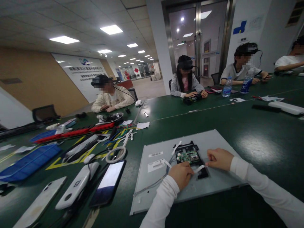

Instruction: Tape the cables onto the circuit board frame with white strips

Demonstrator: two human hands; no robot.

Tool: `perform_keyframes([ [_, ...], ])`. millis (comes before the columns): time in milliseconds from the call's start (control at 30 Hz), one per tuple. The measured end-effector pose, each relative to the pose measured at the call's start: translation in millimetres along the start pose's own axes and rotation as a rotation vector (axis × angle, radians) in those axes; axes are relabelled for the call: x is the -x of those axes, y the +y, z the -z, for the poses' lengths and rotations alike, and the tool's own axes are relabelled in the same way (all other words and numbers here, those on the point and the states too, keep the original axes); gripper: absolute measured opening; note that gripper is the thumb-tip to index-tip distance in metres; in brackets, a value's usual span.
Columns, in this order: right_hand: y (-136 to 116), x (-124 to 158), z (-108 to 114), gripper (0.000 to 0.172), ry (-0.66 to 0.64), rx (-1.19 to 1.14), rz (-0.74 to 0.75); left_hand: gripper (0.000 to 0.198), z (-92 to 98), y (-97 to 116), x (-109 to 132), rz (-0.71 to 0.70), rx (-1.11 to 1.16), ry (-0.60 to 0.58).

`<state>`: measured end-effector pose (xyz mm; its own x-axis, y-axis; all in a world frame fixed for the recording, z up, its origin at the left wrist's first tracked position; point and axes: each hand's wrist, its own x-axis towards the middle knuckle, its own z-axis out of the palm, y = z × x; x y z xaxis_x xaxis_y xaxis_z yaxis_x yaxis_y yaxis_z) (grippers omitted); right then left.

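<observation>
A flat grey metal panel lies on the table before me, with a black plastic bracket and a green circuit board on it. Between my hands runs a short strip of white tape, just over the bracket's near part. My left hand is closed on the tape's left end, by the near edge of the board. At its other end, the fingers of my right hand are pinched together. Grey cables cross the panel's left side, and another white strip sits at the bracket's upper left.
A roll of white tape, a phone, a white power bank and another phone lie to the left. Beyond are a blue tray and loose wires. Several people sit across the table near water bottles.
</observation>
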<state>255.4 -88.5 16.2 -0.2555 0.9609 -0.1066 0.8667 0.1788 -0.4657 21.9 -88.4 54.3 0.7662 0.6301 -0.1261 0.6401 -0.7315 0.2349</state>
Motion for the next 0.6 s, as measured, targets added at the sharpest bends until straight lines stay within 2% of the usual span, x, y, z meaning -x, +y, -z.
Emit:
perform_keyframes([
  [600,5.8,0.0,1.8,0.025,-0.034,-0.004,0.008,0.025,4.3,2.1,1.6,-0.006,-0.015,0.001],
])
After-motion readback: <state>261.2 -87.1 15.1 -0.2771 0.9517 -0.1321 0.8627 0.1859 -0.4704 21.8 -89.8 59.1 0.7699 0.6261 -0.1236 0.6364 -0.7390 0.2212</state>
